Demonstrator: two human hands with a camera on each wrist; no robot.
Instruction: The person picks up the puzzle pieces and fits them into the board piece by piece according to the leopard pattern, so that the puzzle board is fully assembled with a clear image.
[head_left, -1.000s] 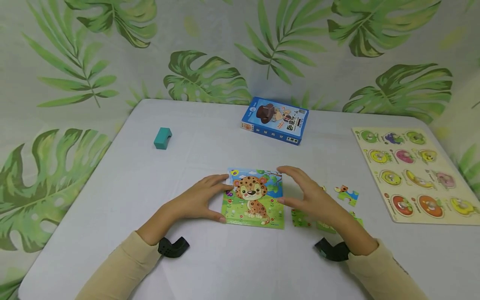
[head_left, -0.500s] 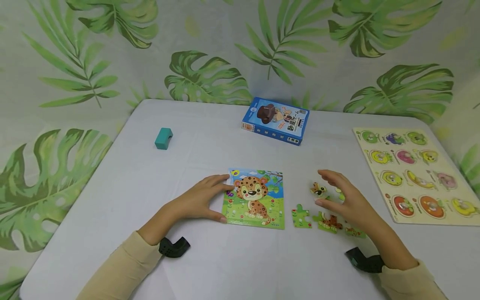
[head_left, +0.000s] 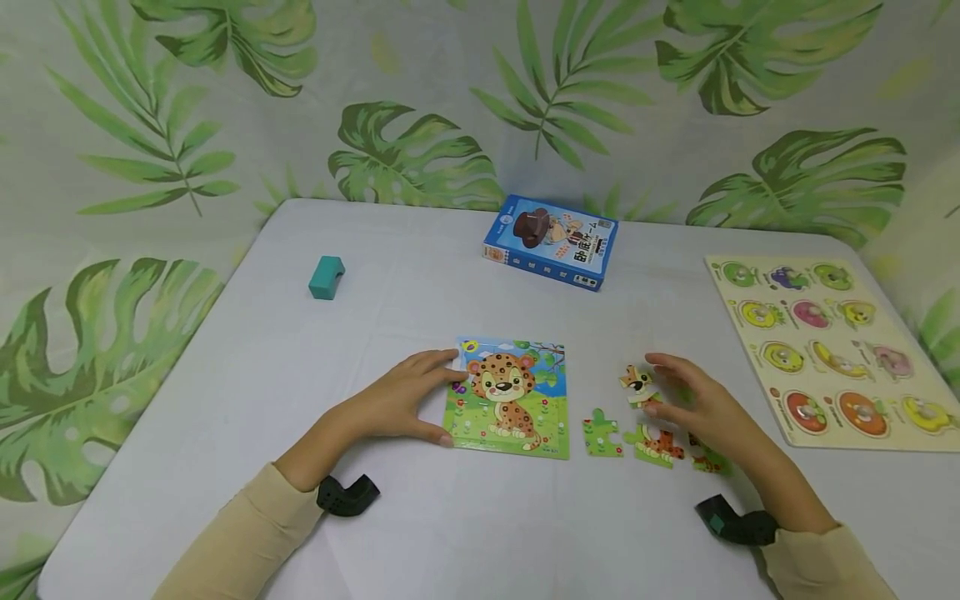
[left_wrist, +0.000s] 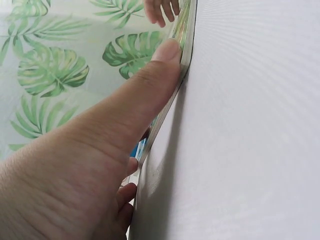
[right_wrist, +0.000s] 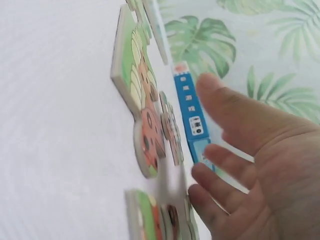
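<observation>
On the white table lies a square puzzle board (head_left: 517, 408) with a smiling leopard picture. My left hand (head_left: 397, 398) rests at its left edge, thumb and fingertips touching the rim; in the left wrist view the thumb (left_wrist: 135, 95) lies along the edge. To the right, my right hand (head_left: 708, 408) is held over loose jigsaw pieces, thumb and fingers apart with nothing between them. A leopard-face piece (head_left: 637, 385) shows just left of its fingertips. Nearer are a green piece (head_left: 602, 435) and a spotted-body piece (head_left: 660, 446). Another piece (head_left: 707, 461) is partly hidden under the hand.
A blue card-game box (head_left: 553, 242) lies behind the leopard board. At the far right is a pale board (head_left: 798, 437) with fruit pieces set in it. A small teal block (head_left: 326, 277) stands back left. Leaf-patterned cloth (head_left: 420, 158) hangs behind the table.
My right hand has left the leopard board's right edge and moved right over the loose pieces, then lowered slightly. The left hand stays at the board.
</observation>
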